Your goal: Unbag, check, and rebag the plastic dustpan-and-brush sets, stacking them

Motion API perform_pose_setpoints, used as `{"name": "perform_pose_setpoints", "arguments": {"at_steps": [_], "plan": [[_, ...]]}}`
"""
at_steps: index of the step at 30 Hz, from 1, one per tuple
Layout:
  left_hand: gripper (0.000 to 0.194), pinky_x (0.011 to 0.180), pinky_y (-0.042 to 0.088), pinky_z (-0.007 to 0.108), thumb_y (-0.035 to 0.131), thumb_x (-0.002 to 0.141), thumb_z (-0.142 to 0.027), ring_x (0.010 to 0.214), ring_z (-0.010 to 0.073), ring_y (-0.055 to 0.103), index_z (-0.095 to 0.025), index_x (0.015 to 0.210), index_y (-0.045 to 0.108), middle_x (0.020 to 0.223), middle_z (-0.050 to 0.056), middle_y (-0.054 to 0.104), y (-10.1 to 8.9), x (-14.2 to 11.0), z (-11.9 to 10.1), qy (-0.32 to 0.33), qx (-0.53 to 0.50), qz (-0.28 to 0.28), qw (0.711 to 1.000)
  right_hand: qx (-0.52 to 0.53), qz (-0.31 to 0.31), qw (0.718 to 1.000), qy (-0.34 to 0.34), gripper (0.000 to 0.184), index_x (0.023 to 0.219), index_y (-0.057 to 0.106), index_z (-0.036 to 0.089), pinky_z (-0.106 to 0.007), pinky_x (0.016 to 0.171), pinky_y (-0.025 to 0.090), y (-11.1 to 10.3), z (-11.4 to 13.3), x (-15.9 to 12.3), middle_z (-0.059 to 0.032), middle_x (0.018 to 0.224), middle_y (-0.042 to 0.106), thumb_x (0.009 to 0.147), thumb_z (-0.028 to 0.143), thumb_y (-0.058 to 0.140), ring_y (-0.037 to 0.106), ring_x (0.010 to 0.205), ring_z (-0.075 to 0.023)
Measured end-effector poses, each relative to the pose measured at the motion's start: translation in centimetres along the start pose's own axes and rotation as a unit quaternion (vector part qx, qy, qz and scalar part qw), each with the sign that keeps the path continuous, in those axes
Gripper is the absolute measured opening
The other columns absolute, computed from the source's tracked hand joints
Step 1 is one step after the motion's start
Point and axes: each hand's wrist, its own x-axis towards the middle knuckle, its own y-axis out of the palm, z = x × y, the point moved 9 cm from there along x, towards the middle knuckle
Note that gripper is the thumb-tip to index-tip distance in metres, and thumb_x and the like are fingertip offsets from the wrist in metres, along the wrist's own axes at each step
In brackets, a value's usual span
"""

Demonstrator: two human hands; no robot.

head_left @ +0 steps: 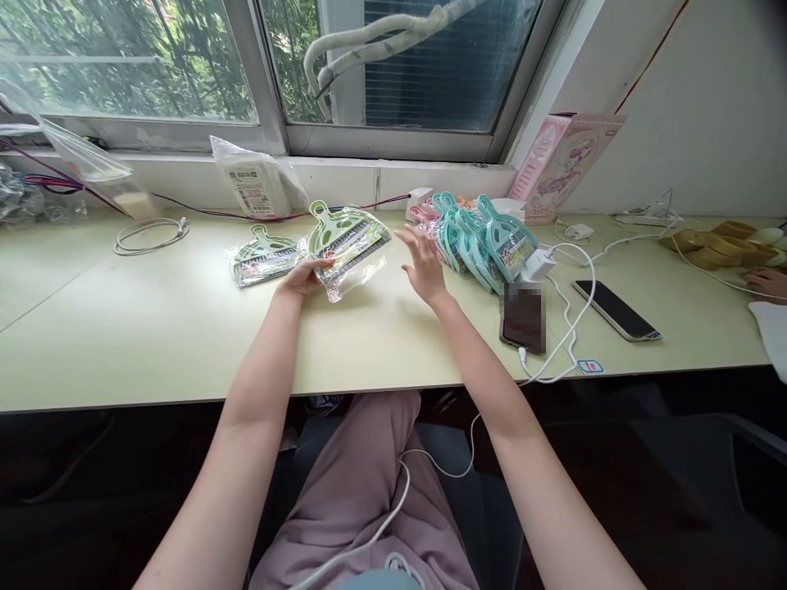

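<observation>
My left hand (301, 279) grips the lower left edge of a light green mini dustpan-and-brush set (348, 238) in a clear plastic bag, tilted and with a loose flap of film at its lower side. A second green bagged set (266, 256) lies on the table just left of it. My right hand (424, 266) is raised with its fingers apart and nothing in it. It is between the held set and a pile of turquoise bagged sets (485, 238). Several pink sets (425, 217) show partly behind the turquoise ones.
Right of the pile lie a charging phone (522, 319), white cables (571, 328) and another phone (618, 310). A pink box (562, 168) and a bagged white packet (255, 184) stand by the window. Another person's hand (768, 281) shows at the right edge, near tape rolls (716, 246).
</observation>
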Motion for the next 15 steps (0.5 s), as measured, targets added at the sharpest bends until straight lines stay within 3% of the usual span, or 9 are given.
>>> {"name": "perform_pose_setpoints", "arguments": {"at_steps": [4, 8, 11, 15], "plan": [[0.028, 0.057, 0.058, 0.022, 0.068, 0.070, 0.001, 0.058, 0.0139, 0.066, -0.007, 0.096, 0.070, 0.066, 0.004, 0.069, 0.1, -0.4, 0.4, -0.029, 0.018, 0.009, 0.999, -0.047, 0.022, 0.996, -0.075, 0.052, 0.134, 0.054, 0.032, -0.051, 0.116, 0.035, 1.0, 1.5, -0.2, -0.0047, 0.142, 0.051, 0.085, 0.014, 0.062, 0.042, 0.137, -0.0289], [0.027, 0.051, 0.055, 0.019, 0.069, 0.070, 0.002, 0.053, 0.0129, 0.065, -0.005, 0.096, 0.069, 0.064, 0.004, 0.068, 0.9, -0.8, 0.7, -0.051, 0.021, 0.026, 0.998, -0.030, -0.012, 0.996, -0.082, 0.020, 0.105, 0.070, 0.027, -0.049, 0.107, 0.043, 0.2, 1.3, 0.1, -0.0055, 0.123, 0.062, 0.088, 0.019, 0.061, 0.055, 0.120, -0.0272], [0.027, 0.049, 0.055, 0.018, 0.069, 0.071, 0.002, 0.050, 0.0125, 0.064, -0.005, 0.097, 0.069, 0.063, 0.004, 0.068, 1.1, -1.0, 1.0, -0.068, 0.034, 0.037, 0.996, -0.025, -0.020, 0.996, -0.079, 0.009, 0.084, 0.073, 0.025, -0.050, 0.105, 0.043, -0.3, 1.0, 0.3, -0.0044, 0.118, 0.064, 0.087, 0.023, 0.065, 0.056, 0.116, -0.0274], [0.029, 0.047, 0.054, 0.018, 0.069, 0.072, 0.002, 0.050, 0.0126, 0.064, -0.006, 0.100, 0.069, 0.063, 0.004, 0.068, 1.2, -1.0, 1.3, -0.080, 0.043, 0.049, 0.995, -0.015, -0.020, 0.996, -0.081, 0.009, 0.076, 0.072, 0.025, -0.050, 0.104, 0.042, -0.5, 1.4, 0.3, -0.0033, 0.119, 0.065, 0.084, 0.028, 0.070, 0.055, 0.117, -0.0278]]}}
